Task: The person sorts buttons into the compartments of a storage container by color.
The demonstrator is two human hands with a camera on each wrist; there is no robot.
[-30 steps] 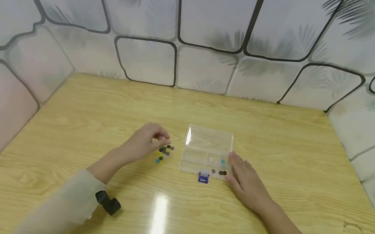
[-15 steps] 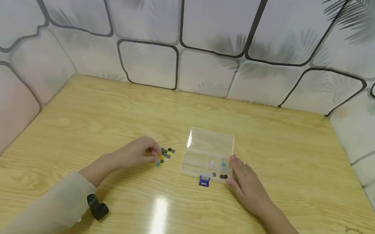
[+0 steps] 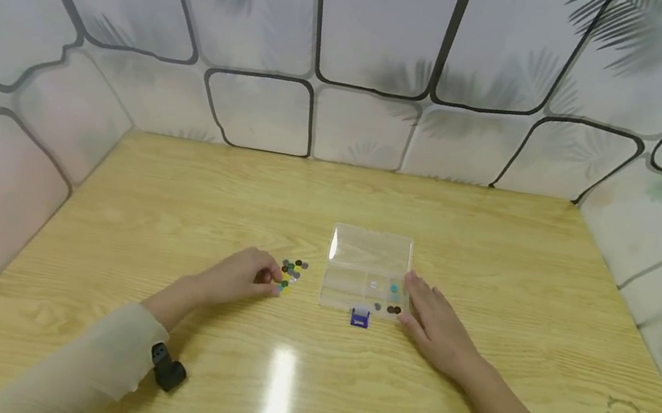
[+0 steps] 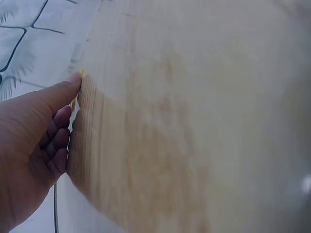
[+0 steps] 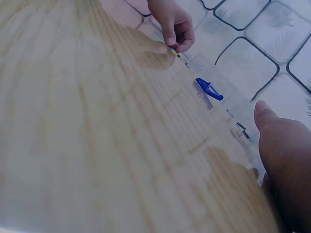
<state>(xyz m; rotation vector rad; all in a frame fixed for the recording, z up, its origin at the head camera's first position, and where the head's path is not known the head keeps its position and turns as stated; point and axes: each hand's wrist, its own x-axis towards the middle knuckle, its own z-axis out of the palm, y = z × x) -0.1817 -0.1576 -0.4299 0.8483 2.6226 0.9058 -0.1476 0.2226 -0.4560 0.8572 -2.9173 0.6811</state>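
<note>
My left hand [image 3: 239, 276] reaches from the left to a small pile of coloured discs [image 3: 295, 273], black, grey, yellow, green and blue. Its thumb and index fingertips are at the pile's near left edge, beside a blue disc. A bit of yellow shows at the thumb tip in the left wrist view; I cannot tell whether a disc is pinched. My right hand [image 3: 439, 325] rests along the right side of a clear plastic box [image 3: 341, 298], fingers extended. The box's lid [image 3: 371, 249] stands open at the back. Dark discs [image 3: 394, 310] and light blue discs [image 3: 394, 288] lie in its right-hand compartments.
A blue latch [image 3: 360, 318] sticks out from the box's front edge toward me. The wooden table [image 3: 208, 185] bears the box and pile, with patterned wall panels [image 3: 361, 127] behind and at both sides. A bright reflection crosses the near tabletop.
My left hand has come down from the pile's upper left side to its near left edge, fingertips now beside the blue disc. The right hand stays at the box.
</note>
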